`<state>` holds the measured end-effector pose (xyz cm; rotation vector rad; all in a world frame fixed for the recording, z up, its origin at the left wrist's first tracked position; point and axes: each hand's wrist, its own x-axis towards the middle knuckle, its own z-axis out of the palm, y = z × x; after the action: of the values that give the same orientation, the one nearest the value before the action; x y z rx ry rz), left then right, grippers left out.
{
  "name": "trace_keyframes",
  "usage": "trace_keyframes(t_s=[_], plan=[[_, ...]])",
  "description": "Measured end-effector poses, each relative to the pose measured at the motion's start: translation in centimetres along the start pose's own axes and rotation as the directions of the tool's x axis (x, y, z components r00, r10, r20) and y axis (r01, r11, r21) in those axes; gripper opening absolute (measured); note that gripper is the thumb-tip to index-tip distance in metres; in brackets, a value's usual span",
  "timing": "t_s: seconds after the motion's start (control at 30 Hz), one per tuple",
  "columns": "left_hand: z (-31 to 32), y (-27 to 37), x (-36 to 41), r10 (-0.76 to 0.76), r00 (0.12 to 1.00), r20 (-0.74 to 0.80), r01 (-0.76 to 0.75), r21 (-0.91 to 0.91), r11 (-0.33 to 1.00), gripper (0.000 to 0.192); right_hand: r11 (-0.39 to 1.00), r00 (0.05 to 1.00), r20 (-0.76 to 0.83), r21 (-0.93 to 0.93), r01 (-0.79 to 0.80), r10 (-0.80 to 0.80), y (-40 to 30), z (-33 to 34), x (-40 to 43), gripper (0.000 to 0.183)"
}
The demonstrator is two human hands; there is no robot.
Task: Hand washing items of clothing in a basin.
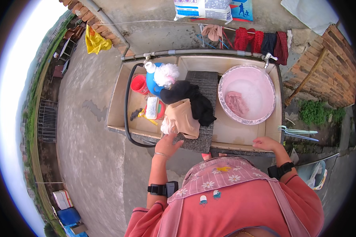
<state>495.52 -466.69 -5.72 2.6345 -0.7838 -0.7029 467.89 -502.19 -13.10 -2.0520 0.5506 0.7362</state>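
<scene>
My left hand [168, 145] is at the front edge of the sink, fingers apart, beside a white and beige cloth; whether it touches the cloth is unclear. My right hand [266, 143] rests with bent fingers at the front rim of the right basin and holds nothing visible. Beige fabric [184, 118] and black garments [200, 103] lie on the dark ribbed washboard slab [201, 77]. A pink basin [246, 121] stands in the right basin, holding cloudy water and a crumpled pink cloth [236, 103].
The left basin holds a red cup [139, 84], a blue bottle [151, 81], a white mesh bath puff [166, 74] and a scrubbing brush [152, 108]. A black hose [127, 103] arches over its side. A tap [267, 59] stands at the back right; hangers [298, 131] jut out at the right.
</scene>
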Motion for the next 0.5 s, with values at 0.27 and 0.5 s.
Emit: trace_keyframes(t_s=[0.27,0.5], plan=[[0.6,0.4,5.5,0.127,0.823,-0.554,-0.199,-0.071,0.978,0.052,0.999,0.998,-0.042,0.012,0.045,-0.044,1.2,0.9,0.4,0.046],[2.0,1.6,9.9,-0.023,0.876,-0.481,0.083,0.105,0.991,0.076,0.995,0.989,-0.146,0.090,0.040,-0.026,1.2,0.7,-0.5,0.044]])
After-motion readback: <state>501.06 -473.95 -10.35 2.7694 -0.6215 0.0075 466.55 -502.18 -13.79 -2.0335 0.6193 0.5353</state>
